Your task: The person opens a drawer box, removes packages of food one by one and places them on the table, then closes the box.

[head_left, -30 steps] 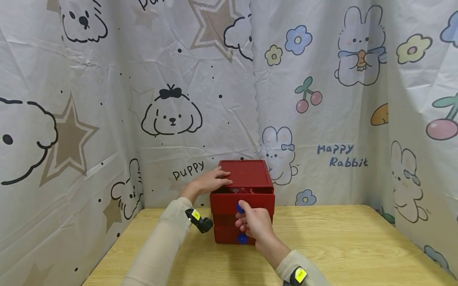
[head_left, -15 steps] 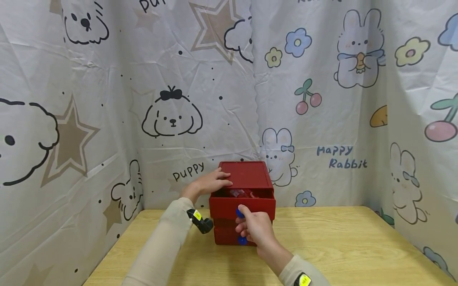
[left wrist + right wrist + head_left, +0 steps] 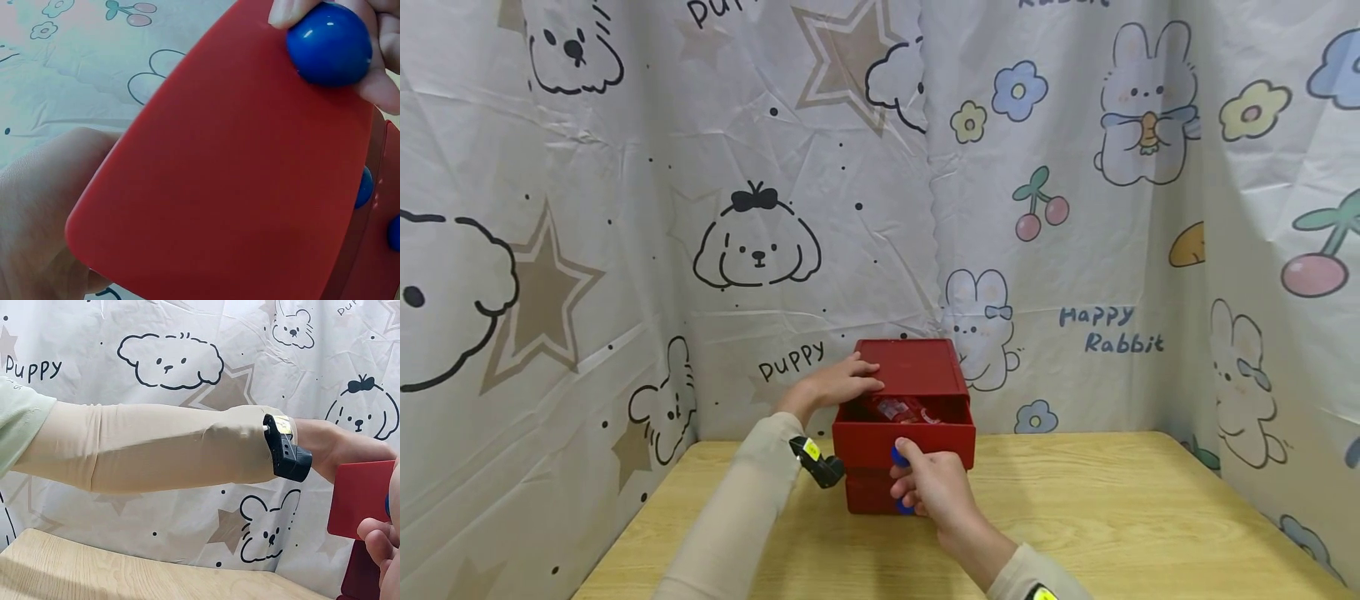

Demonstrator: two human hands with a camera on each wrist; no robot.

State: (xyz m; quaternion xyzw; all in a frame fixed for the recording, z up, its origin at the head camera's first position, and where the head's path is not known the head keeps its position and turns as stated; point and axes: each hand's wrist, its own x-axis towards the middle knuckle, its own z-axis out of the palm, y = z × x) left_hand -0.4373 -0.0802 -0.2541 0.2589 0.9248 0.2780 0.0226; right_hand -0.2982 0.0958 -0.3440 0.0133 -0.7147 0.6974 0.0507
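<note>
A red drawer cabinet (image 3: 917,367) stands on the table, its top drawer (image 3: 865,446) pulled part way out. My right hand (image 3: 938,492) pinches the blue round knob (image 3: 330,44) of that drawer between thumb and fingers. Fingers spread, my left hand (image 3: 835,382) rests on the cabinet's top at its left edge. Inside the drawer lie clear-and-red wrapped items (image 3: 898,410), partly hidden by the drawer front. Lower down, another blue knob (image 3: 905,506) shows behind my right fingers. In the right wrist view the drawer front (image 3: 359,497) juts out beside my fingers (image 3: 377,540).
The wooden table (image 3: 1075,517) spreads out around the cabinet. A white printed curtain (image 3: 820,208) hangs close behind it and along both sides. A black wrist camera (image 3: 820,463) sits on my left sleeve (image 3: 730,508).
The top drawer has slid further out toward me, with my right hand drawing back on its knob. More of the wrapped items shows. The left hand has stayed on the cabinet top.
</note>
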